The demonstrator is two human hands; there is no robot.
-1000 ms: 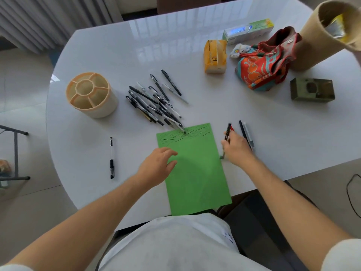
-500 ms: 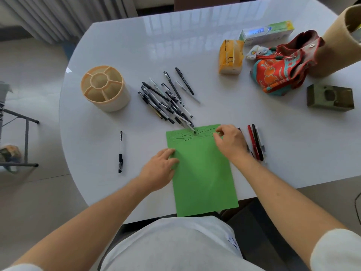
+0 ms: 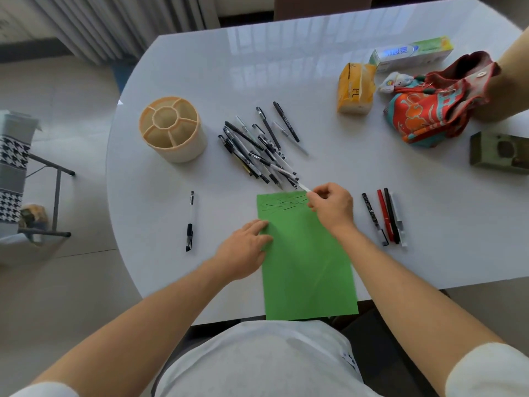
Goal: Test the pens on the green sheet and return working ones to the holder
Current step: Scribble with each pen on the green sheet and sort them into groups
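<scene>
Pen (image 3: pixel 301 185) pinched in the right hand (image 3: pixel 332 207) at the green sheet's (image 3: pixel 303 265) scribbled top edge, beside the loose pile (image 3: pixel 257 147). Left hand (image 3: pixel 246 250) lies flat on the sheet's left edge. Holder (image 3: pixel 173 133) stands far left; 4 pens (image 3: pixel 386 217) lie right.

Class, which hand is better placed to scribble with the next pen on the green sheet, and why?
Right. The right hand already pinches a pen at the sheet's top edge; the left hand lies flat on the sheet's edge.
</scene>
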